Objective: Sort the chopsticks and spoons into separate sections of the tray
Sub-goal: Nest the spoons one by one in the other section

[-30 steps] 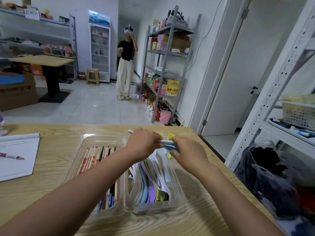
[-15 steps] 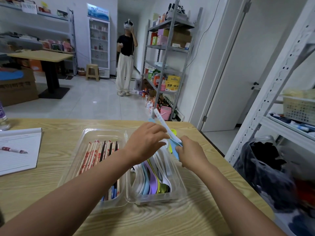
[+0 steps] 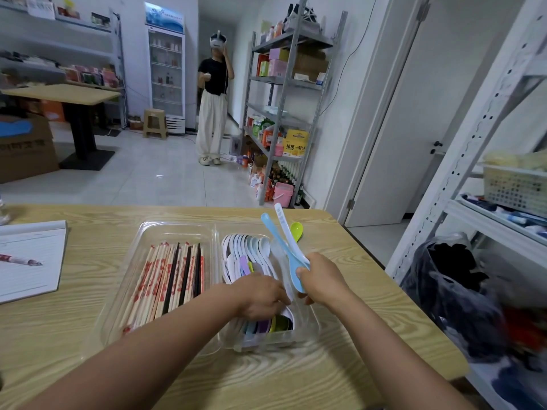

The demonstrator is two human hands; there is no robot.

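A clear plastic tray with two sections lies on the wooden table. Its left section holds several chopsticks, mostly red-printed, a few black. Its right section holds several spoons, white and coloured, stacked on edge. My right hand grips a blue spoon and a white spoon by their bowls, handles pointing up and away, above the tray's right edge. My left hand reaches down into the spoon section and touches the stacked spoons. A green spoon lies on the table beyond the tray.
A notebook with a pen lies at the table's left. A white metal rack and a dark plastic bag stand close on the right. A person wearing a headset stands far off by shelves.
My left hand let go of the two spoons and dropped into the spoon section. My right hand kept the blue and white spoons and moved nearer, over the tray's right edge.
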